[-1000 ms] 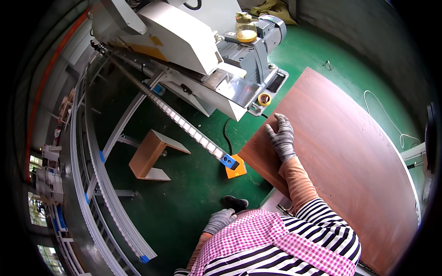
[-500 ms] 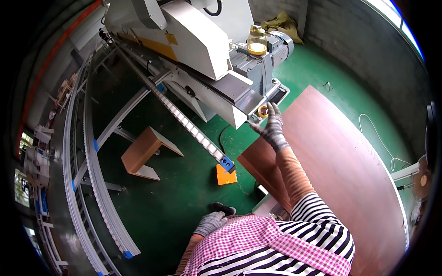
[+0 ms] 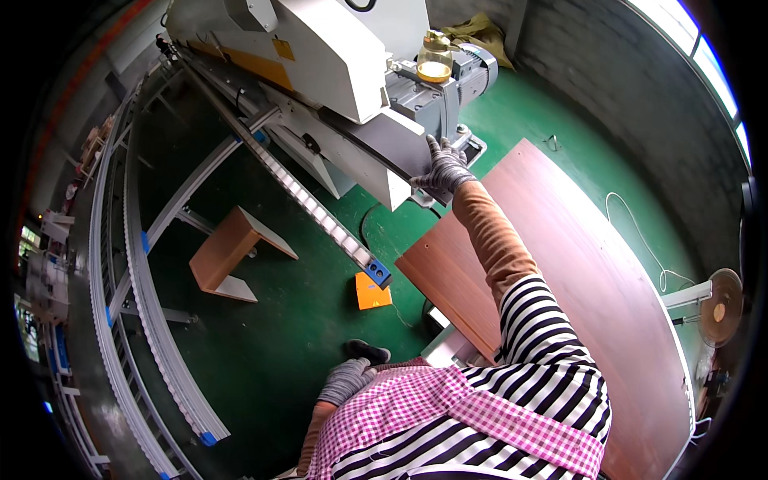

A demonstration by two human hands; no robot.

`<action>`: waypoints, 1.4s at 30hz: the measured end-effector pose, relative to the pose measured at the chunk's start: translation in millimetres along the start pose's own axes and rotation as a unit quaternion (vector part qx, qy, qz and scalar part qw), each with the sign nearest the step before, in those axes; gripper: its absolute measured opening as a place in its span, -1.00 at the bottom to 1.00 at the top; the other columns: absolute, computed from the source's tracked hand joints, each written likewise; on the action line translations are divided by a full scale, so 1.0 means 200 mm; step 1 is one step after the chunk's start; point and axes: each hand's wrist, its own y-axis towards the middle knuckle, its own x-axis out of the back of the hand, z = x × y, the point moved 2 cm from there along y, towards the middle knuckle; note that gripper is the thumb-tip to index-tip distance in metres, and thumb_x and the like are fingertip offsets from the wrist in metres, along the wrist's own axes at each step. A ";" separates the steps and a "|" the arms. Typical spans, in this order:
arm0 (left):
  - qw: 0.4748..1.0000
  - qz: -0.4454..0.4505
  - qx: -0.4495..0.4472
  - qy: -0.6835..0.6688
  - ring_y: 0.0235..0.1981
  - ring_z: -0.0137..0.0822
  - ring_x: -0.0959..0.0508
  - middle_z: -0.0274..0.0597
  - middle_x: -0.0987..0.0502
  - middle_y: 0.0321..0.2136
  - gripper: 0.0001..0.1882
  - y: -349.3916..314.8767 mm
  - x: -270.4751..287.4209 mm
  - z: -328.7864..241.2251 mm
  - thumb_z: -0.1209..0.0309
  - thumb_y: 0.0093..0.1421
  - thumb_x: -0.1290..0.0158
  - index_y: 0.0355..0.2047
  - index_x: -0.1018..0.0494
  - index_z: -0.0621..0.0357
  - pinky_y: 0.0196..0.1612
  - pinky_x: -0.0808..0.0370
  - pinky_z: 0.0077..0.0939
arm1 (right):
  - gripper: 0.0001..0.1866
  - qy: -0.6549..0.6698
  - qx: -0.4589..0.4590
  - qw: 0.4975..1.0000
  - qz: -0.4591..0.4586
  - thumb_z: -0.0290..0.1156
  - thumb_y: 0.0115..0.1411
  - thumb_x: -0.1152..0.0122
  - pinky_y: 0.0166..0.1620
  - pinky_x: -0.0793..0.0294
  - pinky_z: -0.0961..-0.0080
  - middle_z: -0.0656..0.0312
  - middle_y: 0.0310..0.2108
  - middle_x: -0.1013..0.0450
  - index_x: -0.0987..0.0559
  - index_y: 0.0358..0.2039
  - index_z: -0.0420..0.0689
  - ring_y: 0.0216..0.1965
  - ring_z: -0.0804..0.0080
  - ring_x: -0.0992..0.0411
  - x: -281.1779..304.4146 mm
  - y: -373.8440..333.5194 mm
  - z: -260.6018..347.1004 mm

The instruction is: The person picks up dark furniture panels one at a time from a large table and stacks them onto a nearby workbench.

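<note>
My right hand [image 3: 446, 170], in a grey striped glove, reaches forward with its fingers spread. It lies over the end of the machine's dark flat bed [image 3: 384, 148], and nothing shows in its grasp. Whatever is under the palm is hidden. My left hand [image 3: 346, 381], gloved alike, rests low against the pink checked apron [image 3: 400, 404]. Its fingers look laid out, with the tips partly hidden. A wood-grain panel [image 3: 576, 280] lies to the right, under my right forearm.
A grey motor [image 3: 474, 74] and an oil jar [image 3: 434, 60] sit on the machine's end. A roller rail [image 3: 316, 212] slants towards me, above an orange sheet [image 3: 373, 292]. An angled board piece [image 3: 224, 252] stands on the green floor. Curved conveyor rails [image 3: 152, 320] run along the left.
My right hand has shifted from beside a roll of tape onto the end of the machine bed. The tape roll no longer shows. The whole view has moved slightly; my left hand stays at the apron.
</note>
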 end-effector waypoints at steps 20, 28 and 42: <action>0.996 0.017 -0.060 0.057 -0.14 0.00 -0.51 0.01 -0.53 -0.19 -0.60 0.13 -0.09 -0.01 0.10 0.18 0.09 -0.15 -0.46 0.11 -0.04 -0.42 -0.17 | 0.05 0.018 -0.135 0.990 0.044 -0.17 -0.42 -0.48 0.28 -0.01 0.16 -0.02 0.20 -0.12 -0.24 0.20 0.09 0.24 -0.05 -0.01 0.12 -1.63 -0.78; 0.968 0.053 -0.118 0.215 -0.14 -0.08 -0.53 -0.09 -0.55 -0.18 -0.64 0.30 -0.10 -0.20 0.11 0.19 0.11 -0.08 -0.47 -0.09 -0.05 -0.44 -0.18 | 0.13 -0.022 -0.272 0.962 0.010 0.20 -0.29 -0.41 0.33 0.30 0.07 -0.18 0.27 0.04 -0.17 0.24 -0.08 0.33 -0.09 0.16 0.06 -2.01 -0.88; 0.981 0.068 -0.060 0.171 -0.10 -0.06 -0.50 -0.01 -0.51 -0.15 -0.59 0.19 -0.08 -0.21 0.10 0.23 0.17 -0.10 -0.43 0.09 -0.01 -0.39 -0.15 | 0.09 -0.065 -0.120 0.991 -0.018 0.26 -0.31 -0.35 0.30 0.24 0.00 -0.14 0.21 -0.09 -0.23 0.20 -0.06 0.26 -0.08 0.00 -0.05 -1.55 -0.63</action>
